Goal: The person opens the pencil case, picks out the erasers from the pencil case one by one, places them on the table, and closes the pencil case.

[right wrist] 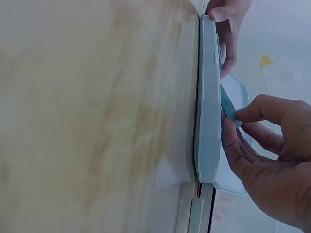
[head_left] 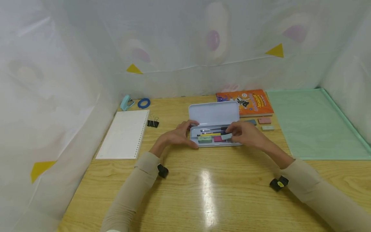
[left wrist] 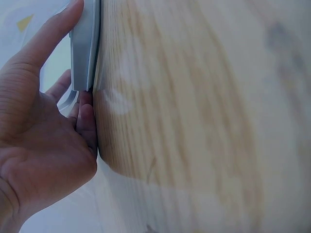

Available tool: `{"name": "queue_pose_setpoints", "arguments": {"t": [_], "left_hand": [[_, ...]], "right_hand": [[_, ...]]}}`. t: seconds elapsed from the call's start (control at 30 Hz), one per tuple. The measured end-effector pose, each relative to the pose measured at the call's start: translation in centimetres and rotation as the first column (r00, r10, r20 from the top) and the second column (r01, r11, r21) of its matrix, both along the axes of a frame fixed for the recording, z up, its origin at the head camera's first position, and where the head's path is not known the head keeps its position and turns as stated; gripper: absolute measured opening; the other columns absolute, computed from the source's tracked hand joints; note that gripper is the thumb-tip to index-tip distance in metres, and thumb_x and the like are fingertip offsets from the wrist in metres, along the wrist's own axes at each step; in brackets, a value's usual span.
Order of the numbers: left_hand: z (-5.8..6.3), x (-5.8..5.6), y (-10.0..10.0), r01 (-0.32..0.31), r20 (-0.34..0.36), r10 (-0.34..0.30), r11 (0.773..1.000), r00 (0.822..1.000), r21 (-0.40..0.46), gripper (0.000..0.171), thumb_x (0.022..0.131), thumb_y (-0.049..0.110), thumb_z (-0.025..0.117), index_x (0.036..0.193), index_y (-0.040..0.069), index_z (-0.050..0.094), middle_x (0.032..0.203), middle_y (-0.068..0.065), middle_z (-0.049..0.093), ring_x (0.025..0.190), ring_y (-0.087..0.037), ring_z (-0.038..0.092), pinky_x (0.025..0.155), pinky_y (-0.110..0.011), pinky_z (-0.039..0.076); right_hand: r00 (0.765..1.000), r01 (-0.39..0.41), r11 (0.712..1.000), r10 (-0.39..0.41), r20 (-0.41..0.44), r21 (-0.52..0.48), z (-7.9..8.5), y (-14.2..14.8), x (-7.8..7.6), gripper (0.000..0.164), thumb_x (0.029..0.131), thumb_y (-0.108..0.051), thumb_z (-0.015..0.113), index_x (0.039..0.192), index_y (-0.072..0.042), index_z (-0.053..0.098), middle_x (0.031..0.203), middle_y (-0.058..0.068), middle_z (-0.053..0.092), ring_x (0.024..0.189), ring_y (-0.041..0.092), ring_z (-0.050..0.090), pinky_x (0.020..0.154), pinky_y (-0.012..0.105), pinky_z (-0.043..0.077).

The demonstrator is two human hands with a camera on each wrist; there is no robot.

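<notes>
A pale blue pencil case (head_left: 213, 113) stands on the table, its lid raised at the back. At its left end, my left hand (head_left: 178, 134) grips the case, thumb along the front wall (left wrist: 83, 53) and fingers behind. My right hand (head_left: 250, 134) pinches a light blue eraser (head_left: 226, 137) between thumb and fingertips, tilted over the right part of the case; the right wrist view shows this eraser (right wrist: 227, 103) too. Inside lie pens (head_left: 213, 130), a yellow pencil (head_left: 208, 135), a green eraser (head_left: 204, 139) and a deep pink eraser (head_left: 217, 139). The right hand covers the case's right end.
Right of the case are a pink block (head_left: 264, 120), a pale green one (head_left: 267, 128) and a blue-grey one (head_left: 251, 122), near an orange book (head_left: 255, 102) and a green mat (head_left: 327, 129). Leftward lie a notebook (head_left: 123, 135), binder clip (head_left: 153, 123), stapler (head_left: 125, 103) and blue ring (head_left: 148, 102).
</notes>
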State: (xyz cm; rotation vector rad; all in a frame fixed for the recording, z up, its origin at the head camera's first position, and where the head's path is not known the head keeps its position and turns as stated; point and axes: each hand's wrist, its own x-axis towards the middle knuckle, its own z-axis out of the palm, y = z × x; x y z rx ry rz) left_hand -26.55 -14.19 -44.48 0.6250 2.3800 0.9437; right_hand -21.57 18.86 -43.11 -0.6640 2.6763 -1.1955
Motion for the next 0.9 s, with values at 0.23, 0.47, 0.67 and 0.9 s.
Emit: {"name": "queue_pose_setpoints", "arguments": {"t": [0.23,0.47,0.67,0.9], "left_hand": [[-0.1,-0.1,0.0,0.004,-0.003,-0.004,1.0,1.0,-0.001,0.094,0.077,0.041,0.092,0.152,0.031,0.036,0.149,-0.003,0.041,0.137,-0.025,0.034,0.119,-0.051,0.028],[-0.2,-0.1,0.0,0.005,-0.016,-0.005,1.0,1.0,0.003,0.095,0.075,0.043,0.093,0.151,0.031,0.037,0.148,-0.003,0.041,0.136,-0.025,0.034,0.119,-0.051,0.028],[-0.1,-0.1,0.1,0.005,-0.013,-0.005,1.0,1.0,-0.001,0.094,0.076,0.042,0.092,0.151,0.031,0.037,0.149,-0.003,0.041,0.137,-0.025,0.034,0.12,-0.051,0.028],[-0.1,-0.1,0.0,0.013,-0.014,-0.013,1.0,1.0,-0.005,0.094,0.077,0.041,0.092,0.152,0.03,0.036,0.149,-0.003,0.041,0.137,-0.025,0.034,0.12,-0.05,0.028]], "right_hand": [[0.997,0.043,0.999,-0.041,0.062,-0.03,0.0,1.1,0.3,0.016,0.095,0.0,0.07,0.11,-0.005,0.074,0.112,0.013,0.071,0.099,0.025,0.068,0.08,0.026,0.056],[0.992,0.12,0.989,-0.115,0.057,-0.088,0.5,3.4,0.7,0.018,0.099,-0.007,0.07,0.116,-0.004,0.075,0.119,0.015,0.071,0.105,0.025,0.068,0.083,0.018,0.053],[0.976,0.211,0.97,-0.203,0.073,-0.124,0.4,6.2,1.1,0.026,0.1,-0.018,0.072,0.122,-0.004,0.072,0.123,0.017,0.07,0.097,0.005,0.068,0.08,0.018,0.055],[0.966,0.247,0.968,-0.244,0.085,-0.036,-0.2,8.2,1.3,0.027,0.097,-0.019,0.076,0.119,-0.004,0.073,0.119,0.016,0.069,0.092,0.004,0.066,0.078,0.017,0.053]]}}
